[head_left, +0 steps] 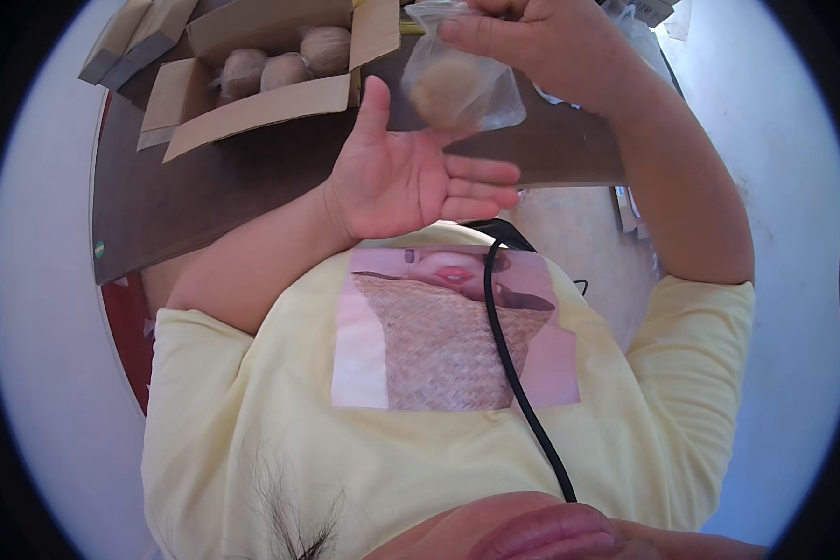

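Note:
My right hand (541,47) pinches the top of a clear plastic bag (481,98) that holds a round brown item (434,93), raised over the desk. Just below and left of the bag, my left hand (401,177) is open, palm up, fingers stretched to the right and thumb pointing up, with nothing in it. To its upper left stands an open cardboard box (252,126) with round brown items (325,51) in it, at least some wrapped in clear plastic.
The dark brown desk (159,205) spans the upper view. Two flat cartons (121,47) lie at its far left. Grey packages (639,14) and plastic lie at the back right. A black cable (509,364) runs down over my shirt.

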`<state>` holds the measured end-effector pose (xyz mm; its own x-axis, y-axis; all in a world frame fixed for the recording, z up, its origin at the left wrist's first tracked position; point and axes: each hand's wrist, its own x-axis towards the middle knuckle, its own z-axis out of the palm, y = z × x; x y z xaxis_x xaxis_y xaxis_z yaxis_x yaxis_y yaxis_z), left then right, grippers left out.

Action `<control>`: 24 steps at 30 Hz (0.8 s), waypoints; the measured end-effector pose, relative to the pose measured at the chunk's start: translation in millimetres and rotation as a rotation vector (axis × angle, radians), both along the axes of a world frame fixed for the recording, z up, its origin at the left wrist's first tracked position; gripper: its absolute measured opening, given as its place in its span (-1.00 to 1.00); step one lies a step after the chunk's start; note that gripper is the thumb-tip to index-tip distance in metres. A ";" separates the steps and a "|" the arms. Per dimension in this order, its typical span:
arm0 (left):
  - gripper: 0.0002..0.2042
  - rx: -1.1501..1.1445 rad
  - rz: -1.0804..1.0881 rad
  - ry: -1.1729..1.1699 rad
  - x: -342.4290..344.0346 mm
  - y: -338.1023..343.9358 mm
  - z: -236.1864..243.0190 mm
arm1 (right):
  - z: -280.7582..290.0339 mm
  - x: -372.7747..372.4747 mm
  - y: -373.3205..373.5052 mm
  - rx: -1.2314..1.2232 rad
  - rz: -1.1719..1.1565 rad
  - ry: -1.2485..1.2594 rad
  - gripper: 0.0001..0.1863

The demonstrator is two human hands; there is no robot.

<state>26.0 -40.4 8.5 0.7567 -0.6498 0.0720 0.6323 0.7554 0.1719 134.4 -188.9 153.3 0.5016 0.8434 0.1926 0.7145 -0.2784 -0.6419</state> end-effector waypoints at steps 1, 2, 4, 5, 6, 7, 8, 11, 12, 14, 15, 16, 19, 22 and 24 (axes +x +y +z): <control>-0.01 -0.012 0.076 -0.011 0.6 -5.1 3.3 | -1.1 -6.2 0.4 0.025 -0.003 0.008 -0.71; -0.02 -0.024 0.152 -0.021 0.7 -6.9 4.8 | -1.7 -9.2 1.3 0.050 -0.004 0.017 -0.70; -0.11 -0.114 0.218 0.046 4.6 -3.1 3.0 | 23.5 4.8 -14.3 -0.106 0.226 0.372 -0.75; -0.16 -0.161 0.244 0.082 7.1 -1.8 1.8 | 21.3 4.3 -19.1 -0.095 0.208 0.414 -0.76; -0.22 -0.174 0.244 0.057 8.7 -1.1 -0.7 | 19.5 3.9 -24.3 -0.083 0.188 0.456 -0.77; -0.28 -0.169 0.296 0.025 4.3 3.3 -7.1 | -12.7 -2.7 -23.8 0.026 0.099 0.355 -0.79; -0.34 -0.176 0.310 -0.001 3.8 5.1 -11.9 | -27.8 -10.0 -25.4 0.129 -0.030 0.256 -0.79; -0.49 -0.123 0.302 -0.032 2.5 6.4 -23.9 | -24.5 -18.1 -34.0 0.040 -0.032 0.310 -0.81; -0.50 -0.052 0.298 -0.027 2.0 7.7 -24.5 | -25.6 -18.6 -36.5 0.021 -0.031 0.337 -0.82; -0.54 0.089 0.282 -0.018 2.7 7.9 -25.4 | -32.9 -20.0 -42.9 -0.016 -0.036 0.389 -0.83; -0.55 0.187 0.271 -0.017 2.5 7.7 -24.0 | -37.7 -22.7 -43.6 0.026 -0.064 0.401 -0.81; -0.56 0.285 0.256 -0.016 2.6 7.5 -20.8 | -43.2 -26.1 -44.0 0.069 -0.095 0.413 -0.79; -0.56 0.494 0.265 -0.029 1.4 6.2 -13.2 | -48.3 -30.7 -46.9 0.137 -0.182 0.439 -0.79; -0.52 0.711 0.370 0.000 -2.7 -5.0 -3.6 | -50.1 -27.8 -53.0 0.155 -0.238 0.495 -0.81; -0.55 0.704 0.387 0.027 -5.7 -7.5 -0.6 | -51.2 -24.4 -57.2 0.161 -0.259 0.543 -0.81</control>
